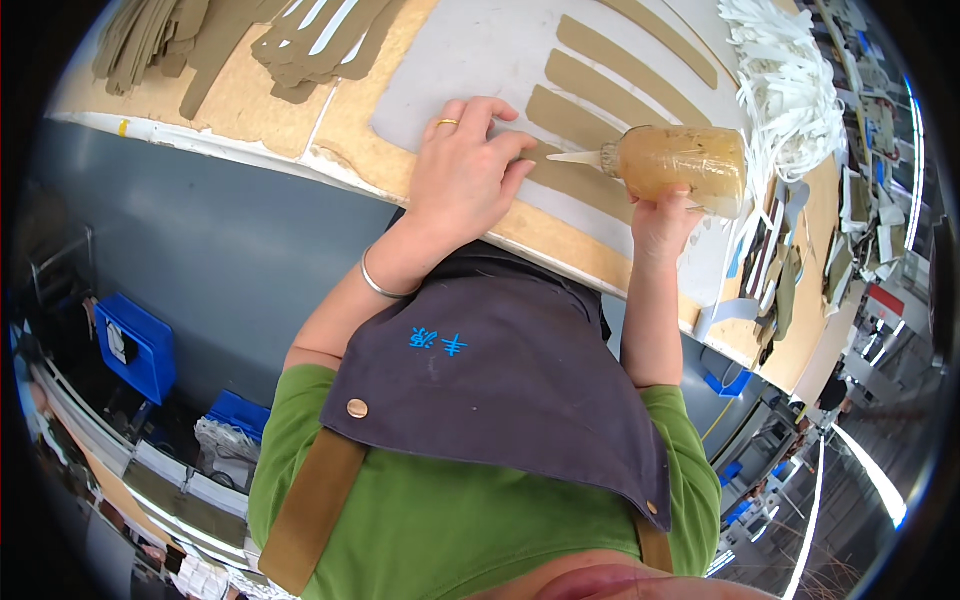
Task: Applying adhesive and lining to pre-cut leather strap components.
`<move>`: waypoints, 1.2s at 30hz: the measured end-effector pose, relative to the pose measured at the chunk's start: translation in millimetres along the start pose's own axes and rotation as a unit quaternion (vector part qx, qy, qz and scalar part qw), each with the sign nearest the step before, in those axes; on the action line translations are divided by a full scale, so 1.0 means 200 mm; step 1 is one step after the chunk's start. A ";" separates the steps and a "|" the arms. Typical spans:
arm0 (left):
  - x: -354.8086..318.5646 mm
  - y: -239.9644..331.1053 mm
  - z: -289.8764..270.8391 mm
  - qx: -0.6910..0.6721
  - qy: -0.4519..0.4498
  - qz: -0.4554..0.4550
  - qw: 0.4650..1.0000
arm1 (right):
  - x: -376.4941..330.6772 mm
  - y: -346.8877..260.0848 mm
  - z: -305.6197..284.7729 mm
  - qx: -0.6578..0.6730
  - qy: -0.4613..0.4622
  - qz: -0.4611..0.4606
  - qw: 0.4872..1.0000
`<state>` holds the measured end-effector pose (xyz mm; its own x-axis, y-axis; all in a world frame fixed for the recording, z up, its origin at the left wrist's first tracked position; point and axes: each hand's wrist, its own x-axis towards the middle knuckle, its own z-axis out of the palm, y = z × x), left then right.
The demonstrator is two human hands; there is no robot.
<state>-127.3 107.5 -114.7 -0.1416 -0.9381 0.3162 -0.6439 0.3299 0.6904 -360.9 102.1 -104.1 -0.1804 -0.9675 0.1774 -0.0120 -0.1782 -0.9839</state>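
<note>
A clear, glossy bottle (690, 158) that looks like plastic, smeared and shiny over its amber contents, ends in a smooth, pale plastic-looking nozzle (572, 157) above matt brown strips (592, 87) with a flat, cloth- or leather-like face, laid on a smooth, dull grey sheet (435, 65). The tabletop (265, 125) looks like tan wood board, rough and worn along its pale edge, and bears a heap of thin, soft-looking white strips (780, 75). The dark apron (500, 400) is matt woven cloth with a shiny metal snap (357, 408), over soft green shirt fabric (430, 520), near a polished silvery metal bracelet (373, 278).
</note>
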 end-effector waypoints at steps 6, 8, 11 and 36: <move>0.00 -0.01 0.00 0.007 0.004 0.008 1.000 | 0.00 0.03 0.02 -0.017 -0.031 -0.019 0.999; 0.00 0.00 0.00 0.009 0.001 0.007 1.000 | 0.00 0.02 0.03 -0.017 -0.038 -0.022 0.999; 0.00 0.00 0.00 0.009 0.002 0.003 1.000 | 0.00 0.02 0.03 -0.024 -0.045 -0.024 0.998; 0.00 0.00 0.00 0.006 -0.005 -0.007 1.000 | 0.03 -0.04 -0.05 -0.129 -0.003 -0.074 0.989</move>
<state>-127.7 107.2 -115.3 -0.1401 -0.9438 0.2994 -0.6543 0.3152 0.6874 -370.9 99.9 -96.5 -0.1515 -0.9352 0.3200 -0.2878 -0.2680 -0.9194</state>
